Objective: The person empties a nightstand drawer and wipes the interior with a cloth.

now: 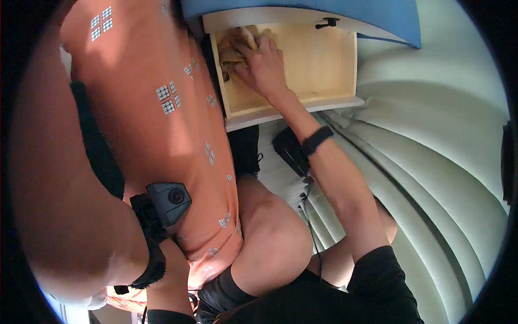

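My right hand reaches into a pale wooden drawer, its fingers curled around a brown and tan bundle in the left back corner. The bundle looks soft, but what it is cannot be made out. A black band circles my right forearm. My left hand looms large and blurred at the left edge, very near the lens; its fingers cannot be made out. Around my left wrist is a black strap carrying a small dark camera.
An orange cloth with white-and-dark square patterns hangs left of the drawer. The drawer's blue front has a black knob on its inner side. Pale green padded upholstery curves along the right. My bare knee is below, with a dark object on the floor.
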{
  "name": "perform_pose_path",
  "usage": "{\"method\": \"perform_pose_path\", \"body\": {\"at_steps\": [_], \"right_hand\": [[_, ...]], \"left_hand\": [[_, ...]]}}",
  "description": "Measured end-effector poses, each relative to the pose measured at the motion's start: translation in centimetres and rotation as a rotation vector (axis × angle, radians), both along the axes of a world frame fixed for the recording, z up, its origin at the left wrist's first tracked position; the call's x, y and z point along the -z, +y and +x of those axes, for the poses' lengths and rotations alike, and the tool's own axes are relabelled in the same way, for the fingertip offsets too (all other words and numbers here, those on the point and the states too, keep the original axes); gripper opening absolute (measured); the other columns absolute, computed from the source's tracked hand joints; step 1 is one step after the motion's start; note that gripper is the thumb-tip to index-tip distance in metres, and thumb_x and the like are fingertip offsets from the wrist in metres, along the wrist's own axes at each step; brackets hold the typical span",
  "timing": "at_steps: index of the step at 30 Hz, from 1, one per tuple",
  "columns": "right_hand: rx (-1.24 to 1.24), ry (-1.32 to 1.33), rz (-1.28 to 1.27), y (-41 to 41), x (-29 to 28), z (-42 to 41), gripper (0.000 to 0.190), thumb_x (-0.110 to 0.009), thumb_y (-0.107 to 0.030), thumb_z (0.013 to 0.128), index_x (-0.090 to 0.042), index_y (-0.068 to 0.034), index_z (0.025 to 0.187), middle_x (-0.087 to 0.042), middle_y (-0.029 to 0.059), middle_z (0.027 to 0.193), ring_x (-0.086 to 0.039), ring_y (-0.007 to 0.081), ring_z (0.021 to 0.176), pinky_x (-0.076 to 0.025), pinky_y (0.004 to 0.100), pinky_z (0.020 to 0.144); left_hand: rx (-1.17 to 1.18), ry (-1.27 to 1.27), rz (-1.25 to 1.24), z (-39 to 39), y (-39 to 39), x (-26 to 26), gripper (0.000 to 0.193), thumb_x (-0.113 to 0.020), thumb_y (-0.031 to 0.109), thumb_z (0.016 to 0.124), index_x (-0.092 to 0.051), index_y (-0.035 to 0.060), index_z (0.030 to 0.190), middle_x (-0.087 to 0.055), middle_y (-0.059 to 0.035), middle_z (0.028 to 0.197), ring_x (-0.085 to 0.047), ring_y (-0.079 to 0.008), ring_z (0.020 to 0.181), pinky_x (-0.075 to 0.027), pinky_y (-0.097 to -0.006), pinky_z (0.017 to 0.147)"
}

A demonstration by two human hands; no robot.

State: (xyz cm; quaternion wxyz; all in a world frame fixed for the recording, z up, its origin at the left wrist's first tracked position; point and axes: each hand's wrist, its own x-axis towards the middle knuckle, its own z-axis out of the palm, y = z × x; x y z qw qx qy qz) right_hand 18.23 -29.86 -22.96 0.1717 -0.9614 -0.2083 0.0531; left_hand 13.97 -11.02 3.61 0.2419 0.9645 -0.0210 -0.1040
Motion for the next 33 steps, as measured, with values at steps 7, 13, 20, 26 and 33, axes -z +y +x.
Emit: {"method": "perform_pose_path", "body": {"at_steps": [7, 13, 20, 26, 33], "right_hand": [[-0.241, -0.101, -0.197, -2.0, 1.9, -2.4, 0.052, -0.081, -0.031, 0.073, -0.072, -0.03, 0.124, -0.055, 0.0156, 0.13, -0.051, 0.036, 0.121, -0.045, 0.0496, 0.096], [-0.387, 0.07, -0.137, -4.6, -0.6, -4.2, 0.041, -0.079, -0.024, 0.075, -0.077, -0.035, 0.114, -0.053, 0.0151, 0.138, -0.049, 0.0374, 0.128, -0.044, 0.0484, 0.1], [0.06, 0.22, 0.32, -4.4, -2.1, -1.8, 0.04, -0.078, -0.023, 0.08, -0.075, -0.023, 0.119, -0.055, 0.023, 0.127, -0.053, 0.0393, 0.117, -0.045, 0.05, 0.097], [0.24, -0.068, 0.258, 1.0, 2.0, 1.3, 0.04, -0.07, -0.021, 0.084, -0.071, -0.015, 0.123, -0.053, 0.0229, 0.13, -0.047, 0.0429, 0.122, -0.04, 0.0573, 0.1], [0.136, -0.181, -0.093, 2.6, 3.7, 3.1, 0.044, -0.081, -0.038, 0.077, -0.075, -0.018, 0.115, -0.054, 0.0198, 0.131, -0.05, 0.0424, 0.124, -0.047, 0.0566, 0.095]], "left_hand": [[0.092, 0.026, 0.049, 0.9, -0.5, -0.9, 0.016, -0.06, 0.013, 0.095, -0.069, 0.0008, 0.09, -0.066, -0.0085, 0.079, -0.064, -0.0149, 0.075, -0.051, -0.0289, 0.068], [0.132, 0.022, 0.119, -0.1, -0.9, -2.0, 0.016, -0.061, 0.013, 0.094, -0.069, 0.0003, 0.091, -0.067, -0.009, 0.081, -0.065, -0.0156, 0.077, -0.051, -0.0294, 0.069], [0.225, 0.077, 0.204, -0.8, -1.8, -1.7, 0.015, -0.062, 0.013, 0.093, -0.07, -0.0003, 0.092, -0.068, -0.0096, 0.083, -0.066, -0.0164, 0.08, -0.052, -0.0301, 0.071], [0.417, 0.134, 0.22, 0.6, -4.5, 0.6, 0.016, -0.063, 0.013, 0.092, -0.07, -0.0008, 0.093, -0.069, -0.0101, 0.084, -0.067, -0.0171, 0.082, -0.053, -0.0307, 0.073], [0.586, 0.162, 0.171, 1.3, -7.1, 2.1, 0.016, -0.064, 0.013, 0.091, -0.071, -0.0014, 0.094, -0.07, -0.0107, 0.087, -0.068, -0.0179, 0.085, -0.054, -0.0313, 0.074]]}}
